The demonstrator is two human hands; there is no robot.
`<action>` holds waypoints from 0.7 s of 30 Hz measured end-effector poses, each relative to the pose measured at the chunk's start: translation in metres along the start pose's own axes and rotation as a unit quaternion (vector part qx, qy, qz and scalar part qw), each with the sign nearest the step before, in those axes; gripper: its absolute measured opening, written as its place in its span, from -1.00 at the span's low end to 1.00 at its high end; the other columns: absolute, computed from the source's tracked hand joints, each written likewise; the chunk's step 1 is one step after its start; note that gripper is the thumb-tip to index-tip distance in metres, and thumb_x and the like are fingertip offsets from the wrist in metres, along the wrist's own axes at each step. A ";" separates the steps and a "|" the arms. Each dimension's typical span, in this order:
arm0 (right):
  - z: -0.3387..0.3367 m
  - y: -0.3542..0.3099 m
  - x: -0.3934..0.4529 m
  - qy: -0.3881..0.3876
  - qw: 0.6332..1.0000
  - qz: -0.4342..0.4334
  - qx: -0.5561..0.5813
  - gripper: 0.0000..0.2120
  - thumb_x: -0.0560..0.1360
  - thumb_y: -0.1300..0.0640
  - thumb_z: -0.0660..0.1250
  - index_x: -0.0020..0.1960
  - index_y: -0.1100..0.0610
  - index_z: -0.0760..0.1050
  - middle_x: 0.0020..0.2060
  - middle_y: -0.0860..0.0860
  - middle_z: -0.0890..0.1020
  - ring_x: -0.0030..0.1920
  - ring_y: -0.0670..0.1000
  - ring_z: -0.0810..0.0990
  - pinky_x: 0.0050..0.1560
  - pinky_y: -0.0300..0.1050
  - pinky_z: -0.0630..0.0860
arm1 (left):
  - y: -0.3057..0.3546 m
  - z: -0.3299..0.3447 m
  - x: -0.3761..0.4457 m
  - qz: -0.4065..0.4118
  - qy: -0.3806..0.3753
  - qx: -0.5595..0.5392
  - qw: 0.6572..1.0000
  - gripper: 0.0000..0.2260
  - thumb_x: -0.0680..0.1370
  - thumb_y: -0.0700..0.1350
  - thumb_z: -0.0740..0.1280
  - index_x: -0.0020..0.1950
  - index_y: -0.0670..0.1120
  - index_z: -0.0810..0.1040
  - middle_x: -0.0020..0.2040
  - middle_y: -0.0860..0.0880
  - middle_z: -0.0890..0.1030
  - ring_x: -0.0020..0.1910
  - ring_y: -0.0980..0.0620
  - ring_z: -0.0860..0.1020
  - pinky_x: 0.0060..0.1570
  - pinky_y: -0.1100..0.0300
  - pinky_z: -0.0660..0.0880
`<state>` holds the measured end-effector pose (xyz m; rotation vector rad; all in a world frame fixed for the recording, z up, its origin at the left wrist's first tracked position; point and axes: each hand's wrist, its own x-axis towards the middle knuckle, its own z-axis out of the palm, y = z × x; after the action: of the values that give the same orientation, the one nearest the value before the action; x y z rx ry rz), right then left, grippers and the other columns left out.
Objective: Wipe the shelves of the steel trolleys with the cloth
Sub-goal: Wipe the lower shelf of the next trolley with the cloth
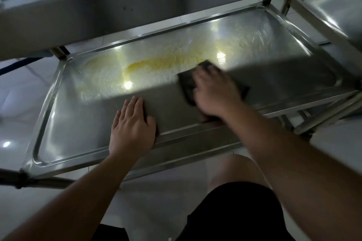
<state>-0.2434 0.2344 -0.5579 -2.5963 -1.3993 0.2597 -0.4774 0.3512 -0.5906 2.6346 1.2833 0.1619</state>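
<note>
Knee (231, 172): bare, above black shorts, cut off by the bottom edge.
Left hand (131, 127): flat on the shelf (78, 123), fingers straight, holding nothing.
Right hand (213, 92): pressing the dark cloth (188, 82) onto the shelf (fingertips blurred).
Yellow smear (148, 64): beyond the cloth, mid-shelf.
Upper shelf (98, 8): hides the far rim.
Second trolley (337, 6): right, cut off.

Glossy tiled floor (160, 197); black shorts (235, 211); blue hose (17, 64).
</note>
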 end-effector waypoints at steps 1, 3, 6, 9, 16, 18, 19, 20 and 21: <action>0.010 -0.031 -0.006 -0.019 0.999 -0.048 0.003 -0.40 0.65 -0.05 -0.01 0.68 0.02 0.06 0.68 -0.04 0.02 0.66 0.10 -0.03 0.63 0.20 -0.05 | 0.000 0.000 -0.001 0.000 0.000 0.000 1.000 -0.33 0.63 0.23 -0.08 0.73 0.03 0.07 0.74 0.05 0.05 0.71 0.08 -0.05 0.65 0.06 -0.13; 0.024 -0.070 -0.016 -0.057 0.990 -0.128 0.012 -0.41 0.67 -0.06 -0.04 0.69 -0.03 0.02 0.68 -0.10 -0.03 0.67 0.02 -0.12 0.62 0.13 -0.18 | 0.001 -0.001 -0.002 0.002 0.005 -0.002 1.000 -0.33 0.63 0.22 -0.08 0.73 0.02 0.07 0.74 0.03 0.07 0.71 0.06 -0.03 0.66 0.03 -0.09; 0.018 -0.051 -0.009 -0.062 0.982 -0.176 0.022 -0.43 0.68 -0.14 -0.05 0.67 -0.12 0.05 0.66 -0.18 0.01 0.66 -0.06 -0.10 0.60 0.04 -0.20 | 0.002 -0.003 -0.002 0.004 0.003 -0.005 1.000 -0.33 0.63 0.23 -0.07 0.72 0.02 0.08 0.73 0.02 0.08 0.71 0.05 -0.01 0.66 0.03 -0.08; -0.002 0.031 0.011 -0.004 0.996 -0.091 -0.011 -0.44 0.68 -0.18 -0.04 0.66 -0.12 0.10 0.66 -0.15 0.06 0.66 -0.01 -0.02 0.61 0.12 -0.08 | 0.002 -0.005 -0.003 0.002 -0.003 -0.004 1.000 -0.33 0.63 0.24 -0.05 0.73 0.04 0.09 0.74 0.04 0.06 0.70 0.07 -0.03 0.65 0.06 -0.11; -0.050 0.223 0.024 0.048 0.990 0.122 -0.060 -0.40 0.68 -0.18 -0.03 0.66 0.02 0.13 0.67 0.00 0.10 0.64 0.18 0.07 0.60 0.25 0.06 | 0.005 -0.006 -0.005 -0.005 0.005 -0.009 1.000 -0.33 0.62 0.22 -0.03 0.73 0.04 0.09 0.74 0.05 0.06 0.70 0.09 -0.03 0.65 0.07 -0.11; -0.058 0.244 0.019 0.042 0.982 0.169 -0.071 -0.37 0.65 -0.20 -0.08 0.66 0.03 0.11 0.67 0.00 0.08 0.64 0.21 0.06 0.59 0.29 0.06 | 0.004 -0.005 -0.004 -0.004 0.009 -0.008 1.000 -0.33 0.62 0.22 -0.02 0.72 0.05 0.10 0.73 0.06 0.07 0.70 0.08 -0.02 0.64 0.09 -0.12; -0.058 0.245 0.017 0.039 0.980 0.185 -0.066 -0.36 0.65 -0.20 -0.09 0.66 0.03 0.10 0.67 0.00 0.07 0.64 0.21 0.05 0.59 0.30 0.05 | 0.003 -0.004 -0.004 -0.004 0.013 -0.007 1.000 -0.34 0.62 0.22 -0.02 0.72 0.04 0.10 0.73 0.05 0.08 0.70 0.08 -0.02 0.64 0.09 -0.12; -0.057 0.239 0.014 0.037 0.978 0.198 -0.058 -0.37 0.65 -0.19 -0.09 0.66 0.04 0.10 0.67 0.00 0.07 0.64 0.22 0.04 0.59 0.31 0.05 | 0.002 -0.004 -0.004 -0.003 0.017 -0.005 1.000 -0.34 0.63 0.22 -0.02 0.72 0.04 0.10 0.73 0.05 0.08 0.70 0.07 -0.01 0.63 0.09 -0.12; -0.054 0.228 0.011 0.037 0.976 0.209 -0.051 -0.38 0.66 -0.17 -0.08 0.66 0.06 0.11 0.67 0.00 0.07 0.64 0.22 0.04 0.59 0.31 0.05 | 0.001 -0.003 -0.004 -0.003 0.018 -0.005 1.000 -0.34 0.63 0.22 -0.02 0.72 0.04 0.10 0.73 0.04 0.09 0.70 0.07 -0.01 0.63 0.09 -0.12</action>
<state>-0.0404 0.1165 -0.5607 -2.9319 -0.8506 0.1460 -0.4797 0.3481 -0.5876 2.6301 1.2987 0.2148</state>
